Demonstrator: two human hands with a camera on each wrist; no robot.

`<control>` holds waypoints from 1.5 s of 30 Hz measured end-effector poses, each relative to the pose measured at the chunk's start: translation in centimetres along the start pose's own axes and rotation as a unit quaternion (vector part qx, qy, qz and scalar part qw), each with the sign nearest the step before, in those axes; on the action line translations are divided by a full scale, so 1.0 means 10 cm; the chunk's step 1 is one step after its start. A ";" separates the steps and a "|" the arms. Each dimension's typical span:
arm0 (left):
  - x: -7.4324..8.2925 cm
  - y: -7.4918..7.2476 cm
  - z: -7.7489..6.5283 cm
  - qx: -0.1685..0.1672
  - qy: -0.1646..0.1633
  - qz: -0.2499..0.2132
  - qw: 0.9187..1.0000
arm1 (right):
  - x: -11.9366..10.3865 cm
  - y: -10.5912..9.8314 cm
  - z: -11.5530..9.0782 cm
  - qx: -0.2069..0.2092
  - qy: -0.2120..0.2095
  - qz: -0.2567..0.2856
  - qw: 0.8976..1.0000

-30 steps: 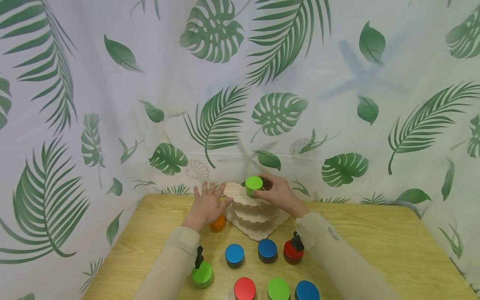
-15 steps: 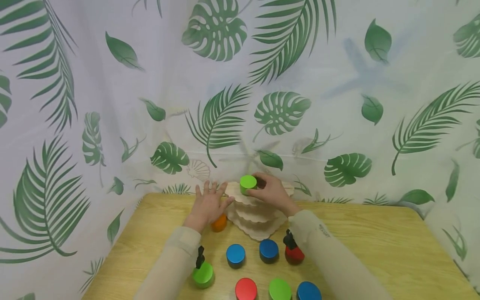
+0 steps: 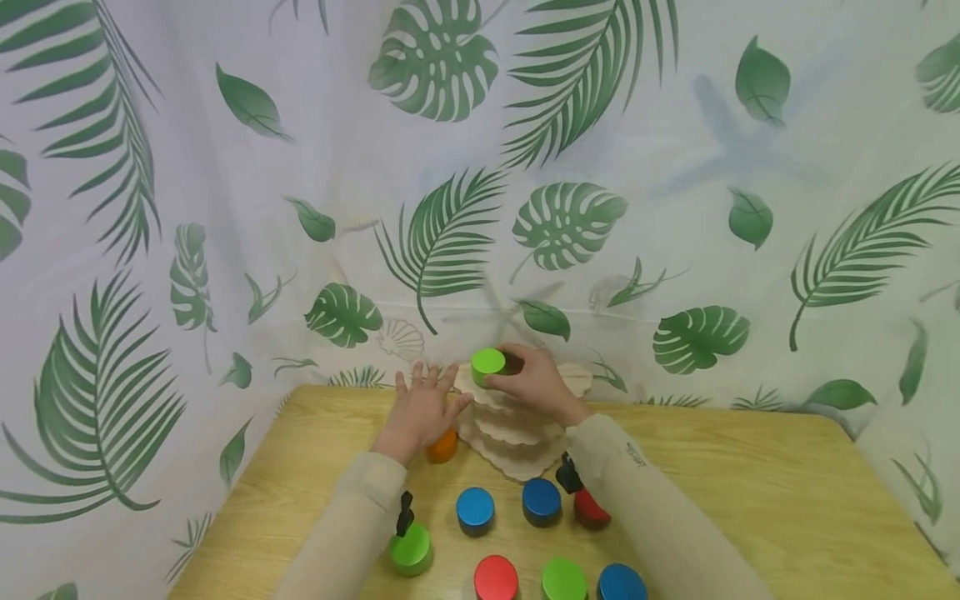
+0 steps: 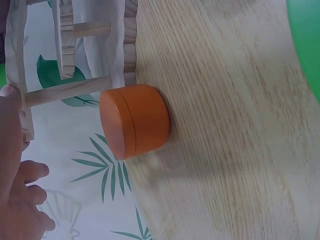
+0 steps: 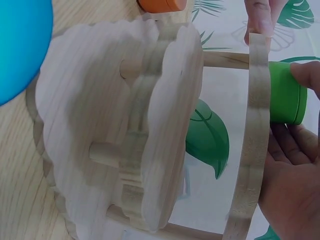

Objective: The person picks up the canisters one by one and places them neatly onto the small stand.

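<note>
A pale wooden tiered stand (image 3: 513, 457) with scalloped shelves joined by dowels stands at the back of the table. My right hand (image 3: 538, 385) grips a green round tin (image 3: 487, 367) between thumb and fingers. In the right wrist view the green tin (image 5: 286, 95) sits against the stand's top shelf (image 5: 252, 135). My left hand (image 3: 425, 412) has its fingers spread at the left end of that shelf, its thumb touching the edge. Below the left hand an orange tin (image 4: 140, 121) rests on the table, beside the stand's base.
In front of the stand are two blue tins (image 3: 475, 510) and a red tin (image 3: 591, 508) partly hidden by the right sleeve. Nearer lie another red tin (image 3: 496, 577), green tins (image 3: 411, 550) and a further blue tin (image 3: 622, 583). A leaf-patterned cloth (image 3: 675, 275) hangs behind the table.
My right hand has slid the green tin leftward along the top shelf, nearer my left hand. The left hand stays at the shelf's end, and the right sleeve now covers more of the red tin.
</note>
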State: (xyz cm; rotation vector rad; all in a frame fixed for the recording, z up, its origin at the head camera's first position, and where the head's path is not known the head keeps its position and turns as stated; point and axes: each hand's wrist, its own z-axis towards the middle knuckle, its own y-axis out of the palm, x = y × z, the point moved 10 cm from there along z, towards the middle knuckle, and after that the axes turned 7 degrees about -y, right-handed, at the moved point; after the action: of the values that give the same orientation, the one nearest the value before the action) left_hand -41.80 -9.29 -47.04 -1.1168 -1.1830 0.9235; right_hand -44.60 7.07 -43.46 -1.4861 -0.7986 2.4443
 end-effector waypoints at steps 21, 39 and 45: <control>-0.01 -0.05 -0.04 0.003 -0.001 0.009 1.000 | -0.02 0.12 0.04 -0.015 0.011 0.006 1.000; 0.04 -0.05 -0.01 0.006 0.006 0.014 1.000 | -0.05 0.14 0.06 -0.020 0.015 0.001 1.000; 0.03 -0.06 -0.02 0.005 0.003 0.010 1.000 | -0.06 0.13 0.07 -0.016 0.009 -0.013 1.000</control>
State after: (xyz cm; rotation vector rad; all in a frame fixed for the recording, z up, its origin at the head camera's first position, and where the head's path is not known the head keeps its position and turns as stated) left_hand -41.58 -9.14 -46.34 -1.1247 -1.1623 0.9399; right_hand -44.74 5.51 -43.45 -1.4977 -0.8503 2.4074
